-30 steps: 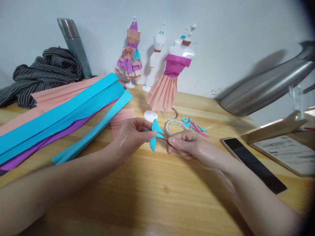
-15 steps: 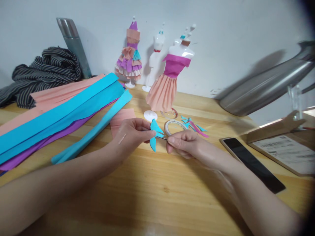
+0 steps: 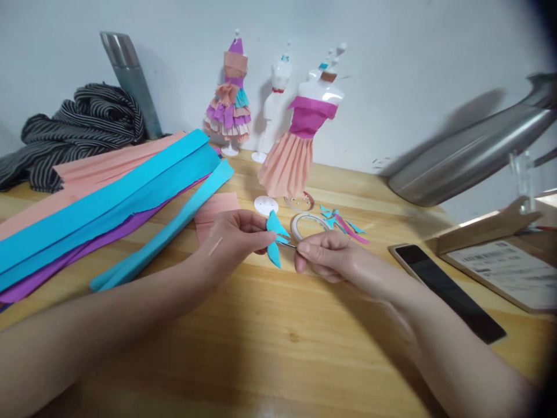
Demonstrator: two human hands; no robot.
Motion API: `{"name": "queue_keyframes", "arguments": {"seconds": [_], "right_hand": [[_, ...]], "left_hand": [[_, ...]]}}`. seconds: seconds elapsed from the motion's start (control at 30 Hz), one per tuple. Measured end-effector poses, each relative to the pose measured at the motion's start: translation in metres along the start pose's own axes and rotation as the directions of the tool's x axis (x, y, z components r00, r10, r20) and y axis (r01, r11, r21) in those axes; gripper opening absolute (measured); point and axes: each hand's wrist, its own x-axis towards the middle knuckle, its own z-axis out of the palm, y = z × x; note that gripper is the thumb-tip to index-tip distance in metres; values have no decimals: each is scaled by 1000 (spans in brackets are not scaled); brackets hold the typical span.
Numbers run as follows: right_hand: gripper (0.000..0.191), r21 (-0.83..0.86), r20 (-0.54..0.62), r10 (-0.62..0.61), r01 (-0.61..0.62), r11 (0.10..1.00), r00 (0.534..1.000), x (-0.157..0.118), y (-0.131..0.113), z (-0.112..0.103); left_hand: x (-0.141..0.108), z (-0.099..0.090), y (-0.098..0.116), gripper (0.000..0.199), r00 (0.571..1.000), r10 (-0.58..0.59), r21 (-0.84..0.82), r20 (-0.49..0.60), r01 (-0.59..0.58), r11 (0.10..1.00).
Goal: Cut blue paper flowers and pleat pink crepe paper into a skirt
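My left hand (image 3: 246,235) pinches a small turquoise crepe paper piece (image 3: 277,225) between thumb and fingers. The piece has pointed flaps, one standing up and one hanging below the thumb. From the other side, my right hand (image 3: 324,254) grips a thin, dark metal tool (image 3: 287,245). Its tip reaches to the paper beside my left thumb; most of it is hidden in my fist, so its kind cannot be made out. Just behind my right hand lies a roll of tape (image 3: 300,218), with turquoise and pink paper scraps (image 3: 348,225) next to it.
A dress form in a pink top and peach pleated skirt (image 3: 287,168) stands behind my hands, near a ruffled one (image 3: 228,110) and a bare white one (image 3: 273,107). Crepe paper strips (image 3: 108,203) spread leftward. A phone (image 3: 448,293), cardboard box (image 3: 500,267) and steel jug (image 3: 470,151) are right.
The turquoise paper's lower flap has swung slightly to the right, and the metal tool's visible part has shifted a little. Both hands stay almost in place.
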Motion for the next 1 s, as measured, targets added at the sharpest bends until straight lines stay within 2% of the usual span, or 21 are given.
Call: {"name": "queue_keyframes", "arguments": {"seconds": [0.53,0.67,0.77,1.0], "right_hand": [[45,99,50,2,-7,995,999,-1,-1,-3],[46,107,63,-8,1,994,998,-1,-1,-3],[47,53,45,-24,22,998,999,-2,-1,-3],[49,-129,40,-109,114,985,993,-1,-5,-1]], "left_hand": [[1,-2,-2,12,998,58,22,21,-59,998],[3,-2,-6,13,998,65,-19,8,-65,998],[4,-3,-9,14,998,57,-66,12,-56,996],[3,-1,-10,16,997,-58,-211,55,68,975]]}}
